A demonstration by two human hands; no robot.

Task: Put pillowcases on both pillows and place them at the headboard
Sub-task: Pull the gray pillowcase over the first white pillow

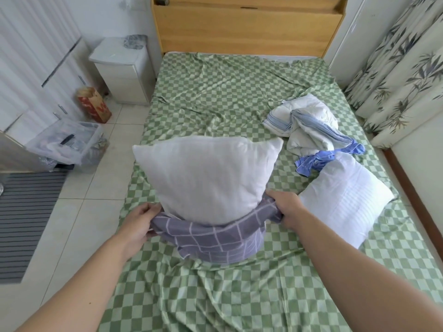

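My left hand [141, 220] and right hand [285, 208] grip the pillowcase [211, 238] around my pillow [206, 178]; second pillow [345, 200], blanket [309, 125] lie right.

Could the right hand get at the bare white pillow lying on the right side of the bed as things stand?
Probably yes, once freed: the right hand grips the grey grid-patterned pillowcase, but the bare white pillow lies just beside it on the green checked sheet, with nothing between.

Beside my bed: white nightstand [124, 75], red paper bag [94, 106], clear storage bin [67, 142], striped mat [26, 212]; bamboo-print curtain [402, 68] opposite.
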